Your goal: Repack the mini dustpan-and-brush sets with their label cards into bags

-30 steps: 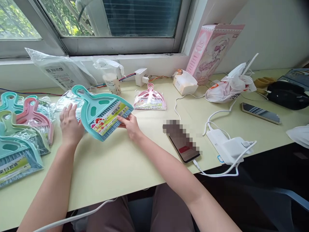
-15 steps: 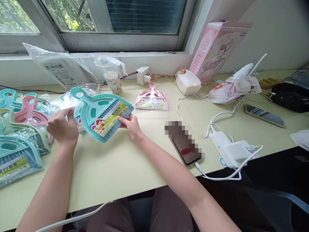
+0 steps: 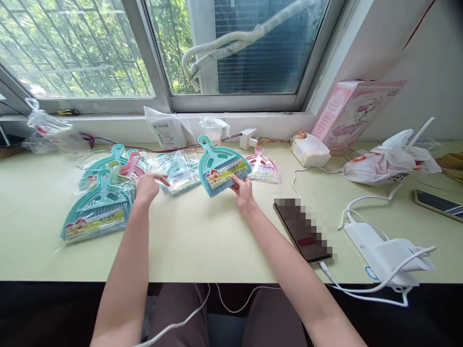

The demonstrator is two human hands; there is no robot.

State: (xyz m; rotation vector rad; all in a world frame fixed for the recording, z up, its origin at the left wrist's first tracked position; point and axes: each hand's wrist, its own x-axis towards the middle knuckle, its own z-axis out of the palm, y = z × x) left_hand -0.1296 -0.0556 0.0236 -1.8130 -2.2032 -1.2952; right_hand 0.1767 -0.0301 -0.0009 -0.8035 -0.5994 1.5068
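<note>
The right grip grasps a turquoise dustpan-and-brush set by its lower right corner, thumb on the front; the set tilts, handle up and leftward, above the pale bench. Pinching only that corner seems to leave the printed label uncovered and facing the person. The left grip is at the right edge of a cluster of sets, a finger extended toward a plastic-wrapped turquoise set; nothing is visibly held, but whether its curled fingers pinch any film cannot be told. In the cluster, a front turquoise set, a green set and a pink set overlap, probably to save room, their handles pointing away from the person. A wrapped pink set lies apart, behind the right grip. The phone lies farther right, presumably there because its charging cable reaches it.
</note>
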